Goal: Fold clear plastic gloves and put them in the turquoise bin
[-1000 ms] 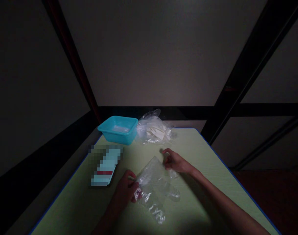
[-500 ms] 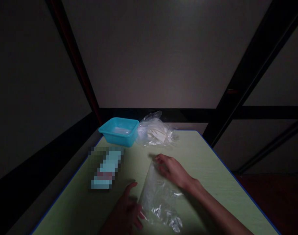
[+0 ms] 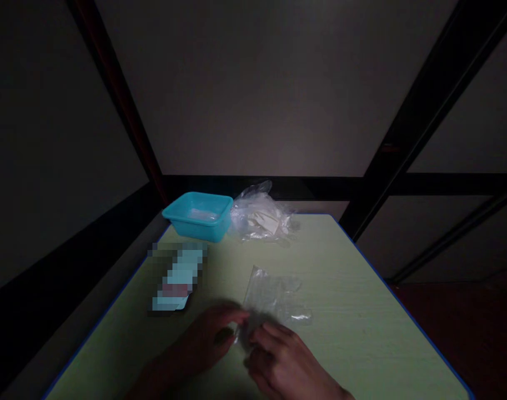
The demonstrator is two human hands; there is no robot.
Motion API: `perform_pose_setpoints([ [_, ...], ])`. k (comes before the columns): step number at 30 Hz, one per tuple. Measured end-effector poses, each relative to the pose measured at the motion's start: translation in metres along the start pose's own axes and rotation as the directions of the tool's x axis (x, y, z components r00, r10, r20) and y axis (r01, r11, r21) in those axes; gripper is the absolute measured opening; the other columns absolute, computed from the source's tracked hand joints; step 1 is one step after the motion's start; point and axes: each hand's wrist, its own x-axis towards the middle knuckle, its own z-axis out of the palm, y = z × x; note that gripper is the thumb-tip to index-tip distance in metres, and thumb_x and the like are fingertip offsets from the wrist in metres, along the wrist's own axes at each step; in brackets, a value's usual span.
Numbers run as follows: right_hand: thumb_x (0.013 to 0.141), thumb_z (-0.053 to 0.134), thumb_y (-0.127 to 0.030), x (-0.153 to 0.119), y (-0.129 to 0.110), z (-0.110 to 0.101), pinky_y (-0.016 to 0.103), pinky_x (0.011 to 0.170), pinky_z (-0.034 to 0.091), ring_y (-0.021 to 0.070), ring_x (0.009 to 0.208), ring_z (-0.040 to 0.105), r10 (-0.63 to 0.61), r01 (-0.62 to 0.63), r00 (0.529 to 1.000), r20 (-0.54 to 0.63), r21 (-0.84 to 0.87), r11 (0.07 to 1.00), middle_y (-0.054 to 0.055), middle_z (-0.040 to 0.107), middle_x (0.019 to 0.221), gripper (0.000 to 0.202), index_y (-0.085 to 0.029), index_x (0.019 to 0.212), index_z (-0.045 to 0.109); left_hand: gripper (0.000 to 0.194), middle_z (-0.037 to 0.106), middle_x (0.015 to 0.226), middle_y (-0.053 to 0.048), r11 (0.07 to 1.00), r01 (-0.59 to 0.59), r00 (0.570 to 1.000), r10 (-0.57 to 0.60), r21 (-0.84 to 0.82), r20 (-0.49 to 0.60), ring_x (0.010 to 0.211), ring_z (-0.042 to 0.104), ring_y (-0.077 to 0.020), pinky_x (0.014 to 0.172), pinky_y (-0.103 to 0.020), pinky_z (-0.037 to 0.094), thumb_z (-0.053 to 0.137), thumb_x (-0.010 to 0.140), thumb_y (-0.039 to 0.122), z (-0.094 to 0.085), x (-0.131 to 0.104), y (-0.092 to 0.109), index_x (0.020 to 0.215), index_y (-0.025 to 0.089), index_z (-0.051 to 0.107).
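A clear disposable plastic glove (image 3: pixel 265 291) lies spread on the pale green table, its finger-like lobes pointing right. My left hand (image 3: pixel 207 336) is at the glove's near left edge, slightly blurred. A gap shows between its thumb and forefinger, with the glove's edge beside the tips. Close by on the right, my right hand (image 3: pixel 278 355) has its fingers curled together at the near end of the glove. The fingertips cover that part of the plastic, so their exact grip is partly hidden.
A blue plastic basin (image 3: pixel 199 222) stands at the table's back left, with something clear inside. Beside it sits a crumpled clear bag (image 3: pixel 245 219) with a whitish piece in it. A pixelated light-blue object (image 3: pixel 180 278) lies on the left. The table (image 3: pixel 361 322) has a blue edge.
My right hand has moved from the glove's far end to its near end. My left hand has shifted in beside it. The glove now lies flatter, and the view has shifted slightly.
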Motion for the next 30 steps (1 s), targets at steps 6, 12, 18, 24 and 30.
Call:
perform_pose_setpoints([
  [6,0.084,0.057,-0.018,0.010,-0.006,0.028,0.030,0.073,0.049,0.0203,0.085,0.060,-0.015,0.008,0.999,-0.052,-0.124,0.992,0.009,0.069,0.091,0.013,-0.012,0.080,0.069,0.050,0.064,0.114,-0.004,0.997,0.040,0.999,-0.041,-0.060,-0.025,0.107,0.057,-0.0212,0.098,-0.035,0.040,0.047,0.068,0.007,0.007,-0.003,-0.012,0.115,0.021,0.055],
  [12,0.078,0.058,-0.013,0.011,-0.001,0.022,0.030,0.077,0.049,0.0223,0.087,0.061,0.081,-0.081,0.997,0.013,-0.010,0.997,0.010,0.069,0.093,0.017,-0.010,0.092,0.068,0.049,0.062,0.118,-0.005,0.996,0.062,0.998,-0.062,-0.066,-0.003,0.112,0.053,-0.0240,0.101,-0.037,0.037,0.054,0.060,0.004,0.008,-0.007,-0.019,0.106,0.021,0.060],
  [18,0.067,0.051,-0.004,0.006,0.000,-0.005,0.024,0.074,0.048,0.0168,0.079,0.060,0.301,-0.306,0.952,0.060,0.271,0.913,0.005,0.066,0.087,0.022,-0.015,0.081,0.065,0.057,0.064,0.108,-0.004,0.998,0.021,0.998,-0.024,-0.062,-0.060,0.102,0.057,-0.0251,0.092,-0.037,0.043,0.064,0.056,0.006,0.016,-0.002,-0.017,0.110,0.023,0.059],
  [24,0.070,0.060,-0.018,-0.010,0.004,0.008,0.031,0.077,0.049,0.0205,0.082,0.060,0.280,-0.256,0.953,-0.120,0.177,0.950,0.006,0.066,0.088,0.016,-0.016,0.085,0.064,0.020,0.066,0.089,-0.005,0.986,-0.166,0.979,0.162,-0.016,-0.121,0.084,0.061,-0.0170,0.076,-0.026,0.049,0.053,0.072,0.002,0.021,0.012,-0.009,0.077,0.018,0.065],
  [30,0.074,0.062,-0.034,-0.035,0.012,0.021,0.038,0.080,0.052,0.0260,0.089,0.063,0.188,-0.214,0.953,-0.239,-0.089,0.973,0.010,0.069,0.099,0.033,-0.014,0.101,0.063,0.018,0.067,0.085,-0.005,0.965,-0.262,0.954,0.257,-0.015,-0.153,0.079,0.062,-0.0151,0.072,-0.024,0.048,0.053,0.073,0.002,0.015,0.015,-0.006,0.072,0.017,0.062],
])
